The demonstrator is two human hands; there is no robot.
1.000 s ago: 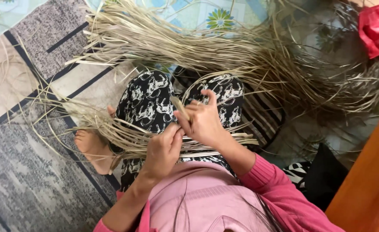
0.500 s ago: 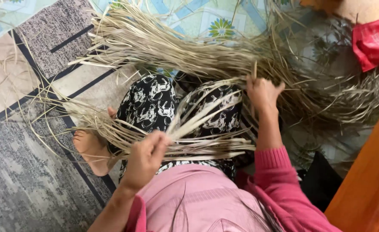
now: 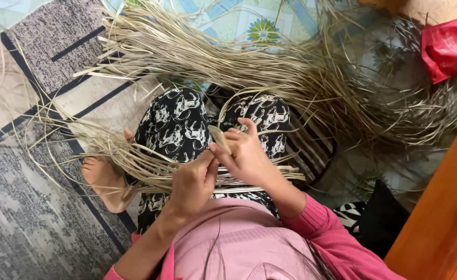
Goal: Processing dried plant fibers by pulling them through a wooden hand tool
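You are sitting on the floor with your knees drawn up, and both your hands meet just above your lap. Your left hand is curled closed, its fingertips pinching the lower part of a pale dried strip. Your right hand is closed on the same strip a little higher, thumb and fingers wrapped round it, so the two hands touch each other at the strip. The strip's free end pokes up between them, tilted toward your left knee.

Across your lap lies a flat bundle of strips, running from beside your bare foot over your black-and-white patterned trousers and out past your right wrist. Some of these strips bow upward in loops over your knees.

Beyond your knees a big heap of dried strips spreads across the floor, curving round to your right side. It lies on a floral mat. A grey and beige rug covers the floor to your left, with loose strips scattered on it. At the far right, a red bag sits by the heap, and a brown wooden panel stands close to your right elbow. Your sleeves are pink.
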